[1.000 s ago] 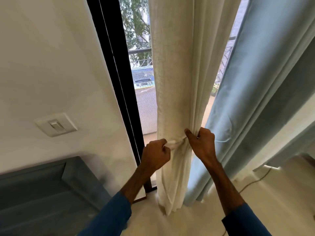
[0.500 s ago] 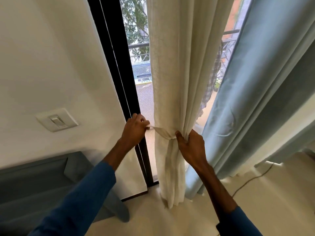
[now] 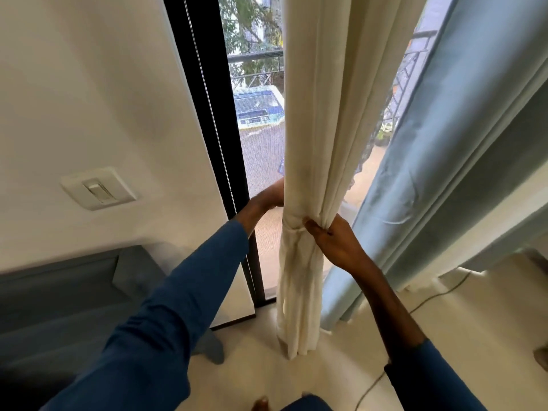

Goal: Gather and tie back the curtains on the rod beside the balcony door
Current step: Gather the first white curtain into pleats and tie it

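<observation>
Gathered cream curtain (image 3: 320, 114), right hand (image 3: 335, 241) pinching its folds at three o'clock, left hand (image 3: 271, 194) at nine, seemingly reaching behind, grip impossible to tell

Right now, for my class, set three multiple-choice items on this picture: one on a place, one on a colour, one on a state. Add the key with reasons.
1. Where is the wall switch?
A) left of the black door frame
B) on the floor
C) on the ceiling

2. What colour is the held curtain?
A) blue
B) cream
C) red

3. How is the held curtain in the grip of the right hand?
A) spread flat
B) heaped on the floor
C) bunched, a band round it

Key: 1 A, it sits on the wall left of the frame; 2 B, its folds are cream; 3 C, the band cinches the folds.
</observation>
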Demonstrator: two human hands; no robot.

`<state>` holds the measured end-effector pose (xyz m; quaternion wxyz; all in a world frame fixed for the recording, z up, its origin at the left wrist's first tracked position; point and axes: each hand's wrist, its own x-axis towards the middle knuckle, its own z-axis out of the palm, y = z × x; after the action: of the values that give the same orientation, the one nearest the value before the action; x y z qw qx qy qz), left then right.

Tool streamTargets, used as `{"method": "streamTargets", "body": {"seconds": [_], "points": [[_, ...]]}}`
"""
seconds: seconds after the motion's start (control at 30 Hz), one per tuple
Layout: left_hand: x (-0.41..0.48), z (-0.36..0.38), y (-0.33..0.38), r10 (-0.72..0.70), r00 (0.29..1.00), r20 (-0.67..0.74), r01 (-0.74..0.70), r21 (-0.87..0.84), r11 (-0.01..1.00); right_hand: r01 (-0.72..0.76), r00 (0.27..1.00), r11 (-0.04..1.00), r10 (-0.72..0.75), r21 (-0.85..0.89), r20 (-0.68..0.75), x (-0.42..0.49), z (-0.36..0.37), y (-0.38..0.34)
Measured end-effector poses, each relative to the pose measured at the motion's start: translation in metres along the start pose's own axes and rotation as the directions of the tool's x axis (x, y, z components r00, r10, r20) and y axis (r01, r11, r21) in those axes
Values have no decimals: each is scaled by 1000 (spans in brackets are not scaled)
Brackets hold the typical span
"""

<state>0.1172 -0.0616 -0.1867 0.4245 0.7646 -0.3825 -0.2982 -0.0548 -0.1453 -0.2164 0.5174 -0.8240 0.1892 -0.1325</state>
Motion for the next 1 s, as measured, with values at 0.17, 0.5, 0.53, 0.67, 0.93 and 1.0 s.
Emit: {"method": "streamTargets", "body": {"seconds": [0.17,0.5,0.53,0.67,0.93,1.0], "points": [[-9,13,5,-76,990,119,133,-602,787,30,995,999,-28,12,-99,7,0,15],[-3,21,-4,88,974,210,-28,-274,961,66,993,997,-61,48,-96,30,4,21],[-1,24,0,99,980,173,-54,-247,968,49,999,996,-48,69,-11,32,-1,22],[-8,25,1,98,995,18,-87,-322,943,13,922,990,-65,138,381,33,-45,27],[-12,21,8,44,998,38,-29,-322,946,35,991,999,-33,-15,127,44,-64,35],[-10,24,6,76,996,51,-58,-296,953,62,979,997,-52,-43,196,45,-50,44]]}}
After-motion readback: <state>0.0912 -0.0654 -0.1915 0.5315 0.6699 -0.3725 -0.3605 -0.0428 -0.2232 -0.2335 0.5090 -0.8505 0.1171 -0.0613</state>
